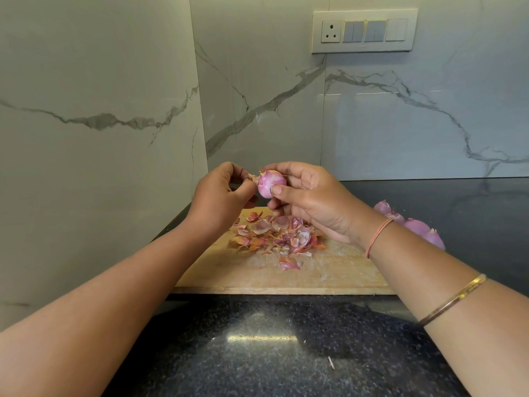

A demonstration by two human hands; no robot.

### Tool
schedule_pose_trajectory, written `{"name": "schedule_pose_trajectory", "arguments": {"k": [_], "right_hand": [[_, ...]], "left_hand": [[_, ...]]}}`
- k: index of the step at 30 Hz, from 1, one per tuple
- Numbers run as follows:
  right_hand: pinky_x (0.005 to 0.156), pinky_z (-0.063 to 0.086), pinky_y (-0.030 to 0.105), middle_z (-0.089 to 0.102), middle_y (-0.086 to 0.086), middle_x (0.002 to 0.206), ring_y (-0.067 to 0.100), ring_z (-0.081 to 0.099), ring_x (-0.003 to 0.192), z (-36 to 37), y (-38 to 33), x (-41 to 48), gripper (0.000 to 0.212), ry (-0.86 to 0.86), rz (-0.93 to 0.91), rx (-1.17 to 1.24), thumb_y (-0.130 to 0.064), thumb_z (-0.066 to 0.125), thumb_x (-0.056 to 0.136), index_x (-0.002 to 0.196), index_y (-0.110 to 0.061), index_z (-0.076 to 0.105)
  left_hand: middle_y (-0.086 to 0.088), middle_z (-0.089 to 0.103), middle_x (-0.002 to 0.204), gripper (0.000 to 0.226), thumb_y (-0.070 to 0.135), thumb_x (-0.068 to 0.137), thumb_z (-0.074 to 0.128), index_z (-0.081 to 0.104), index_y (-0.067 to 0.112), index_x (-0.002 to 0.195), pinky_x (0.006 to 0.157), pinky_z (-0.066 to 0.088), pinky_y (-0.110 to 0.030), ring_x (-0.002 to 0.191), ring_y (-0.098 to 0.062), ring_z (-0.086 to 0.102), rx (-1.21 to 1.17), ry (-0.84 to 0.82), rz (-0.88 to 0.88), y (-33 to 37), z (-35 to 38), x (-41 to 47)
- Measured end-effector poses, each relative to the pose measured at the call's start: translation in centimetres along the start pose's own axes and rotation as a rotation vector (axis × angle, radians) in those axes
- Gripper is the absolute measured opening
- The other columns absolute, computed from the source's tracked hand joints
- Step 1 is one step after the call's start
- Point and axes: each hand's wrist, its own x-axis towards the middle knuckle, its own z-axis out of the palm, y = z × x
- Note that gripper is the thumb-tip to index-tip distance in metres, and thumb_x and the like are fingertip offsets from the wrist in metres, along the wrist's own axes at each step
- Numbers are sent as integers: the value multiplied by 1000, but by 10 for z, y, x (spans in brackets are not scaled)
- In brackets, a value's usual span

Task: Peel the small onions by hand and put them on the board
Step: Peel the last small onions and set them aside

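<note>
While the right hand (pixel 312 202) pinches a small onion (pixel 270 183) above the board (pixel 329 273), the left hand (pixel 220 196) has its grip pinching the dry tip; more onions (pixel 416 226) lie half hidden behind the right wrist (pixel 369 233).

Gold bangle (pixel 458 297); orange wristband (pixel 377 236), possibly thread

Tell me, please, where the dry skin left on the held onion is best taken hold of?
Pinch the dry frayed tuft sticking out of the onion's left end, coming from the left, as the left hand does. It stands clear of the smooth round bulb, which the right hand holds from the right.
</note>
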Motion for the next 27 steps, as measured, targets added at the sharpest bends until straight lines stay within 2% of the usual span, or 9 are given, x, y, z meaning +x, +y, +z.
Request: {"name": "schedule_pose_trajectory", "arguments": {"k": [5,8,10,13,15,20,22,24,27], "right_hand": [[68,58,26,63,11,94,15,64,68,-2,-1,-1,38,-80,25,119,5,50,92,130,0,48],[71,59,28,64,11,94,15,65,70,-1,-4,-2,33,-152,10,200,6,49,91,123,-3,52],[68,58,26,65,11,93,16,65,70,0,-4,-2,33,-151,2,225,6,50,90,122,-3,52],[68,58,27,66,12,91,19,64,72,-2,-1,-1,34,-96,25,225,7,51,90,122,-3,51],[68,57,28,64,14,91,19,62,71,-4,2,0,35,-53,55,214,7,52,90,124,-1,50],[61,52,24,59,13,95,14,56,66,-4,4,3,39,18,71,201,7,61,84,120,-5,52],[62,51,26,59,13,99,13,55,68,-5,6,3,40,50,61,165,8,64,81,115,-9,54],[66,50,31,61,17,105,22,55,76,-6,8,4,42,74,54,132,8,67,78,114,-11,55],[68,48,38,63,23,109,31,54,86,-6,11,5,43,93,43,86,6,72,75,111,-14,57]], "left_hand": [[-8,65,88,11,13,93,54,52,16,83,70,59,-30,72,-15,69,14,22,-28,-3,-1,3],[-13,65,96,10,10,93,51,52,15,84,74,58,-36,73,-19,69,-16,128,-131,-11,-12,12],[-14,66,93,7,11,92,54,54,13,86,76,58,-38,73,-18,69,-20,147,-169,-15,-16,15],[-13,67,88,8,11,89,62,58,13,83,69,58,-26,72,-17,68,-50,53,-158,-12,-9,11],[-13,68,88,7,8,87,64,60,12,83,68,58,-23,77,-21,69,-123,-25,-136,-8,-3,5],[-17,71,91,25,-7,90,48,68,6,83,83,57,-32,88,-30,70,-285,-120,-107,-1,-1,1],[-19,71,94,26,-3,92,45,69,5,85,85,56,-34,90,-31,70,-360,-149,-121,3,-1,-1],[-17,72,93,17,10,93,53,69,5,88,83,57,-34,88,-29,71,-435,-198,-113,5,-1,-2],[-6,74,81,18,21,76,67,67,6,86,75,57,-27,78,-21,72,-468,-224,-74,6,-1,-6]]}}
